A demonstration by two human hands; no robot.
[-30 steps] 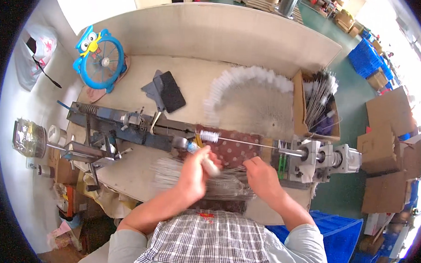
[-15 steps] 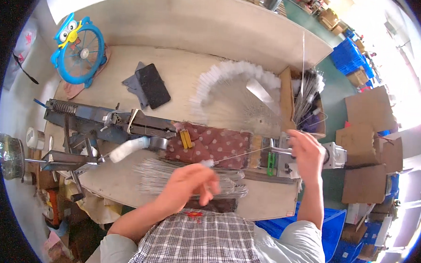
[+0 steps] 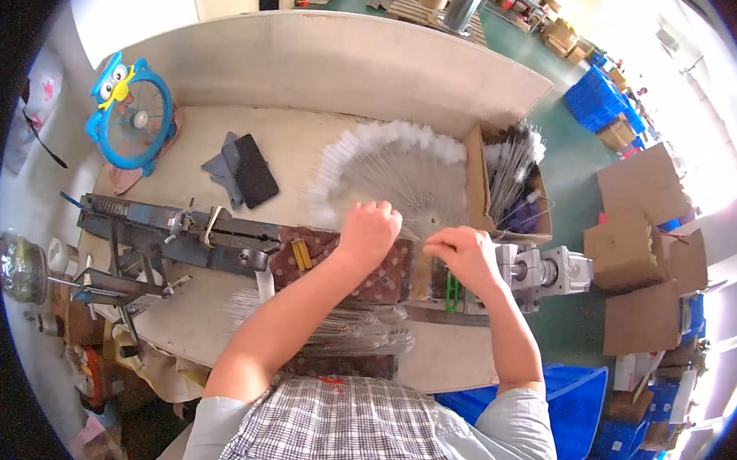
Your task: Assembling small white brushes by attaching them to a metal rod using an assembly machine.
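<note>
My left hand (image 3: 371,237) is closed like a fist, back upward, over the near side of a fan of thin wires with white fluffy tips (image 3: 397,137). Its fingers hide whatever they hold. Close to its right, my right hand (image 3: 464,252) pinches thumb and fingers together at a thin pale wire (image 3: 412,233) in the gap between the hands. Where that wire ends cannot be made out. Under both hands lies a dotted brown cloth (image 3: 386,287). Just right of my right hand stands a metal clamping device (image 3: 539,273), with a green piece (image 3: 452,293) nearer me.
Looped wire bundles (image 3: 356,336) lie near my apron. A cardboard box (image 3: 476,173) of white-tipped wires stands back right. Left are a dark metal fixture (image 3: 155,229), a phone (image 3: 254,171) and a blue fan (image 3: 135,121). A blue bin (image 3: 575,403) stands at the bench's right.
My left hand has moved up and right from the wire bundles, and closed. My right hand has shifted left, away from the clamping device. The view has also shifted slightly.
</note>
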